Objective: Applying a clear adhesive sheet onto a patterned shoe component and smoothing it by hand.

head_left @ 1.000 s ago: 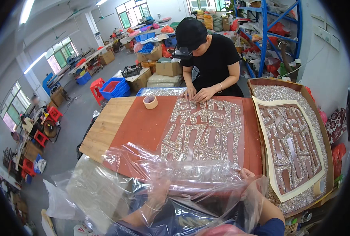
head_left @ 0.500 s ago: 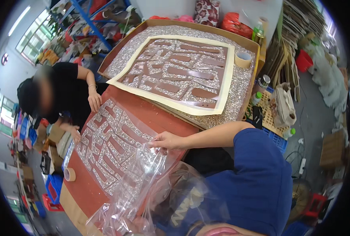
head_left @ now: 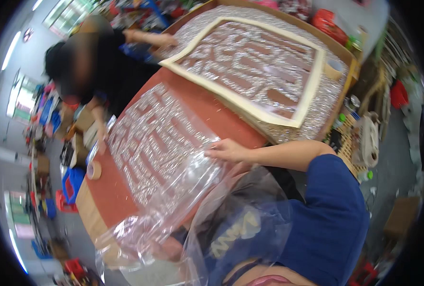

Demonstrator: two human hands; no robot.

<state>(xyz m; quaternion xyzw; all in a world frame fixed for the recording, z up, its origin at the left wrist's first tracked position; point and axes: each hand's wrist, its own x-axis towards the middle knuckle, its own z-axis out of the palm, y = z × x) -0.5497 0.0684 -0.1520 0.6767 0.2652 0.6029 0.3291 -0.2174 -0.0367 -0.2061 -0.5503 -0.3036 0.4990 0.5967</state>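
Note:
A patterned sheet [head_left: 152, 138] of sparkly silver shapes lies on a red-brown board [head_left: 207, 102] in front of me. Over its near right part rises a loose, wrinkled clear plastic film [head_left: 193, 176]. My right hand [head_left: 228, 151] pinches the film's edge at the sheet's right corner. Lower down, my left hand [head_left: 170, 249] shows only dimly through folds of the film; its fingers are blurred. Across the board, a co-worker's hand [head_left: 100, 136] is at the sheet's left edge. That person's other hand [head_left: 166, 40] reaches to the cream-bordered stencil [head_left: 200, 33].
The stencil lies on silver glitter in a shallow tray [head_left: 352, 71], beyond the board. A tape roll [head_left: 333, 69] sits beside it; another tape roll [head_left: 94, 170] rests at the board's left edge. A yellow crate [head_left: 347, 143] holding a cloth bag [head_left: 366, 140] stands right.
The view has swung, shifting the scene. A co-worker's hand has left the sheet's far corner for the stencil. My right hand keeps its pinch on the film.

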